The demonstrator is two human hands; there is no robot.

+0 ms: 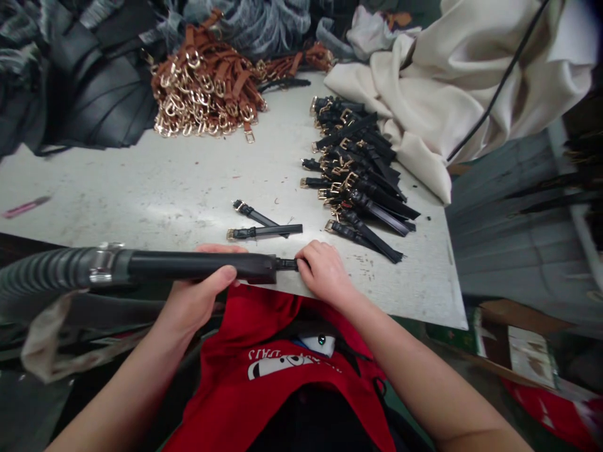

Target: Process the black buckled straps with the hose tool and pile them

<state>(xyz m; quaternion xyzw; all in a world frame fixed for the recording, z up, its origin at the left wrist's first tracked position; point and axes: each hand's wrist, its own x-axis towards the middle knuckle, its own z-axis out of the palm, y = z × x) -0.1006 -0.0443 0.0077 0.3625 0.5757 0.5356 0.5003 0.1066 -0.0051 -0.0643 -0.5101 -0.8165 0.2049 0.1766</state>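
Observation:
My left hand (200,295) is wrapped round a black tube nozzle (198,265) that joins a ribbed hose (42,271) by a metal clamp. My right hand (325,270) is closed at the nozzle's open end, pinching the tip of a black strap (286,264) that pokes out of it. Both hands rest at the near edge of the grey table (141,188). Just beyond them lie two loose black straps with gold buckles (264,231), crossed over each other.
A pile of black buckled straps (362,176) lies right of centre. A heap of brown buckled straps (207,88) sits at the back. Cream cloth (461,81) with a black cable covers the far right. Dark fabric (94,94) lies at the back left. A pink pen (23,207) is at the left edge.

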